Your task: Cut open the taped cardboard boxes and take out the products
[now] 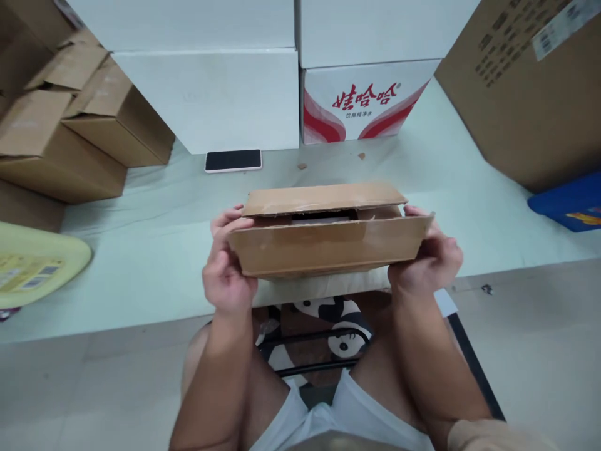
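Note:
A brown cardboard box [328, 247] is held between my two hands at the front edge of the covered table. Its flaps stand partly apart, and a dark item [326, 217] shows through the gap; I cannot make out what it is. My left hand [229, 263] grips the box's left end, fingers behind and palm at the lower corner. On the opposite end, my right hand [427, 257] wraps round the right side, its fingertips at the upper corner.
A phone [233, 160] lies on the pale green cloth [154, 250] before white cartons [244, 100]. Brown boxes [94, 125] are stacked at left, above a yellow-green container [42, 266]. At right are a large carton [530, 94] and a blue package [570, 200]. Cardboard scraps [302, 166] lie behind the box.

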`<state>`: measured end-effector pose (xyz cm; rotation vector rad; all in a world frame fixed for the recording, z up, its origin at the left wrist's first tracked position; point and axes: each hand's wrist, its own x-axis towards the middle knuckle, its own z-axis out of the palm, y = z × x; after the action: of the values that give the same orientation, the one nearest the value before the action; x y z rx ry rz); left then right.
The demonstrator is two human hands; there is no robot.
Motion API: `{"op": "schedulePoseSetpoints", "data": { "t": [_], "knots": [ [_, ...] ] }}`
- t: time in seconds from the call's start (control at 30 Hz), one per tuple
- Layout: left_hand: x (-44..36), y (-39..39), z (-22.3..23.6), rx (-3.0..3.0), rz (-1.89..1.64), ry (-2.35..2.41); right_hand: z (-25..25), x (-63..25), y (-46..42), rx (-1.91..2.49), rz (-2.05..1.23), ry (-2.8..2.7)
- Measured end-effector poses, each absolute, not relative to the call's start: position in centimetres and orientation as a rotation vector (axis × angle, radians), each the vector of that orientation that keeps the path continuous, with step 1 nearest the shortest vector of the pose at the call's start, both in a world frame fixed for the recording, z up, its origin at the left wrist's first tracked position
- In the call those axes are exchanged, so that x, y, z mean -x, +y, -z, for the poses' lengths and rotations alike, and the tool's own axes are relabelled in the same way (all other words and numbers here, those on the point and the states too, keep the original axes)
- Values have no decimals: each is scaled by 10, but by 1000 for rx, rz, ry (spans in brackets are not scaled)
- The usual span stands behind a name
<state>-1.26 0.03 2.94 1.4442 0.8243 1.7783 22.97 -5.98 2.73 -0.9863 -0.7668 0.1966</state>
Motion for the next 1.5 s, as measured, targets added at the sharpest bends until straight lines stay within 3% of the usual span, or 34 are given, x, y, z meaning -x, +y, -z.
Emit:
{"op": "schedulePoseSetpoints", "data": {
  "t": [0.1, 0.33, 0.63, 0.83, 1.03, 1.2, 1.37, 1.5],
  "knots": [
    [20, 1, -42, -1480, -1897, 735, -39, -232, -64, 822, -256, -1013],
    [42, 5, -50, -1558, -1526, 618, -62, -249, -69, 643, -623, -1587],
    [55, 8, -57, -2009, -995, 730, -72, -256, -80, 1118, -687, -1908],
    [58, 10, -49, -2030, -1061, 611, -77, -250, -84, 1138, -753, -1881],
    [70, 23, -47, -1925, -1185, 581, -68, -243, -82, 1100, -532, -1676],
    [58, 51, -80, -2260, -914, 637, -64, -239, -77, 1065, -525, -1586],
    [24, 58, -121, -2762, -301, 421, -65, -239, -79, 946, -506, -1595],
    [32, 49, -154, -2833, -250, 605, -63, -245, -78, 867, -504, -1631]
  ]
}}
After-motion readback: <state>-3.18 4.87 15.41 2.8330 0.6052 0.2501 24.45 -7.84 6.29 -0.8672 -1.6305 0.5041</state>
